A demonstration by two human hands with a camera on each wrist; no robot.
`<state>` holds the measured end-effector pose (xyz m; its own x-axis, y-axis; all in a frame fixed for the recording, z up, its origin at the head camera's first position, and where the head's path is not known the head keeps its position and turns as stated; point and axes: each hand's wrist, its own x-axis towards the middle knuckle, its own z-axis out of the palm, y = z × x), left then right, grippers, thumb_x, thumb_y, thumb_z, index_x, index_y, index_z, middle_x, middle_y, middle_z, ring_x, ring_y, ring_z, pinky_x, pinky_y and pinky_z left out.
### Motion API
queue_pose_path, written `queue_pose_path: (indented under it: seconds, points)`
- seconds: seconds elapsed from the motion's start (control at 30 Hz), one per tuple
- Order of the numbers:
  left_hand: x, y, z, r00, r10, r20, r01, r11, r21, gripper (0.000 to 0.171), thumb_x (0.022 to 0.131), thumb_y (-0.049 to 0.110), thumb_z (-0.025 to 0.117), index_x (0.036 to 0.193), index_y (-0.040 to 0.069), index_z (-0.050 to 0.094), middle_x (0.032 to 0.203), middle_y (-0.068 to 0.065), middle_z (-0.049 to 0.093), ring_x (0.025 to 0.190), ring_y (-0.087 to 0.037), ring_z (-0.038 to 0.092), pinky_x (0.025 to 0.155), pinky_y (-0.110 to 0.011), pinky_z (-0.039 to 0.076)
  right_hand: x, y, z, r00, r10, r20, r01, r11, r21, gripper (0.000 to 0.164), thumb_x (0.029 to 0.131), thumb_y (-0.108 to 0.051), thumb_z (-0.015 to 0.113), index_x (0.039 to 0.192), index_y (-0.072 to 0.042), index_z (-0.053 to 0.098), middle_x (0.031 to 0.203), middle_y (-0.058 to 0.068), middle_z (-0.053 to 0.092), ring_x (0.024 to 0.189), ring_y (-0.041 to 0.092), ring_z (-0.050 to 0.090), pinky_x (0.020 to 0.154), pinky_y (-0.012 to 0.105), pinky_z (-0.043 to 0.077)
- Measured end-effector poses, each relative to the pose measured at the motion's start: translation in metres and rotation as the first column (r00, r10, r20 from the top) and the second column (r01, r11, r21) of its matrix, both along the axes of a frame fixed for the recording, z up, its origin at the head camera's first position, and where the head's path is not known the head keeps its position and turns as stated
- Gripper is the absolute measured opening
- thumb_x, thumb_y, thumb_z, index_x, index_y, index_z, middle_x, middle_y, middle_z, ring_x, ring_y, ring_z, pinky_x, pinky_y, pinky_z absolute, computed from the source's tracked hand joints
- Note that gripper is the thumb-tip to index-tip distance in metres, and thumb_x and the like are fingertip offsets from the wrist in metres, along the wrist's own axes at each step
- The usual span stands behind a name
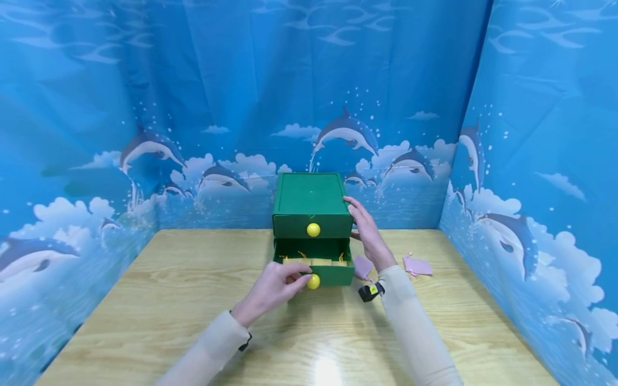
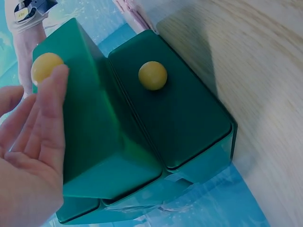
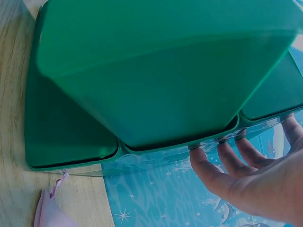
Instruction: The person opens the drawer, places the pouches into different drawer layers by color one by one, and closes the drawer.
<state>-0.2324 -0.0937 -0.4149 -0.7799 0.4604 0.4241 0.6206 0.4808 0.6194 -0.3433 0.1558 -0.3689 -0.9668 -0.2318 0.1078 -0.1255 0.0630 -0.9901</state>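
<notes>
A green drawer cabinet [image 1: 311, 193] stands at the back middle of the table. Its middle drawer [image 1: 333, 276] is pulled out, while the top and bottom drawers sit closed. Inside the pulled-out drawer lie several pale yellow drawstring pouches [image 1: 321, 262]. My left hand [image 1: 277, 284] has thumb and finger at that drawer's round yellow knob [image 2: 46, 67], pinching it from the side. With its fingertips, my right hand [image 1: 367, 233] touches the cabinet's right side wall, fingers spread in the right wrist view.
Two lilac drawstring pouches lie right of the cabinet: one pouch [image 1: 362, 266] beside it, another pouch [image 1: 418, 266] farther right. The bottom drawer's knob [image 2: 152, 75] shows in the left wrist view. A blue dolphin-printed curtain [image 1: 232, 96] surrounds the wooden table [image 1: 193, 279].
</notes>
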Motion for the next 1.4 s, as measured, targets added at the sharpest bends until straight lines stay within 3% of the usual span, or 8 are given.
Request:
queue_pose_path:
  seconds: [0.13, 0.27, 0.63, 1.07, 1.4]
  points:
    - [-0.001, 0.003, -0.004, 0.998, -0.002, 0.067, 0.004, 0.999, -0.037, 0.021, 0.095, 0.023, 0.067, 0.113, 0.016, 0.072, 0.090, -0.001, 0.076, 0.071, -0.002, 0.068, 0.063, -0.015, 0.055, 0.000, 0.000, -0.002, 1.000, -0.009, -0.004, 0.009, 1.000, 0.002, 0.051, 0.104, -0.052, 0.034, 0.152, -0.035, 0.032, 0.164, -0.002, 0.016, 0.146, 0.036, 0.028, 0.111, 0.068, 0.028]
    - [-0.003, 0.007, -0.007, 0.997, 0.006, 0.080, -0.003, 0.999, -0.034, 0.023, 0.093, 0.025, 0.070, 0.114, 0.016, 0.071, 0.093, 0.000, 0.076, 0.074, 0.000, 0.068, 0.067, -0.015, 0.055, 0.000, 0.000, -0.002, 1.000, -0.019, -0.014, 0.019, 1.000, 0.010, 0.051, 0.103, -0.054, 0.035, 0.151, -0.036, 0.034, 0.163, -0.002, 0.018, 0.144, 0.035, 0.030, 0.110, 0.068, 0.029]
    - [-0.009, 0.009, -0.010, 0.997, 0.058, 0.051, -0.058, 0.998, -0.010, 0.021, 0.090, 0.024, 0.073, 0.109, 0.016, 0.071, 0.088, 0.000, 0.076, 0.071, 0.000, 0.067, 0.064, -0.015, 0.055, -0.001, -0.001, -0.002, 1.000, -0.020, -0.019, 0.020, 1.000, 0.007, 0.051, 0.103, -0.054, 0.035, 0.151, -0.035, 0.034, 0.163, -0.001, 0.018, 0.144, 0.037, 0.030, 0.110, 0.069, 0.028]
    - [-0.027, 0.015, -0.015, 0.990, 0.141, 0.003, -0.141, 0.990, 0.011, 0.018, 0.090, 0.022, 0.072, 0.107, 0.017, 0.070, 0.084, 0.002, 0.075, 0.068, -0.001, 0.067, 0.061, -0.018, 0.055, 0.002, -0.001, -0.001, 1.000, -0.027, -0.015, 0.027, 1.000, 0.010, 0.049, 0.103, -0.053, 0.036, 0.150, -0.036, 0.036, 0.161, -0.003, 0.022, 0.143, 0.033, 0.033, 0.110, 0.066, 0.031]
    - [-0.040, 0.016, -0.022, 0.987, 0.158, -0.002, -0.158, 0.986, 0.044, 0.026, 0.092, 0.024, 0.070, 0.116, 0.015, 0.067, 0.091, -0.001, 0.075, 0.075, -0.007, 0.069, 0.062, -0.018, 0.055, 0.001, -0.001, -0.002, 1.000, -0.026, -0.012, 0.026, 1.000, 0.005, 0.050, 0.103, -0.054, 0.035, 0.150, -0.036, 0.035, 0.161, -0.003, 0.022, 0.144, 0.034, 0.032, 0.110, 0.067, 0.029]
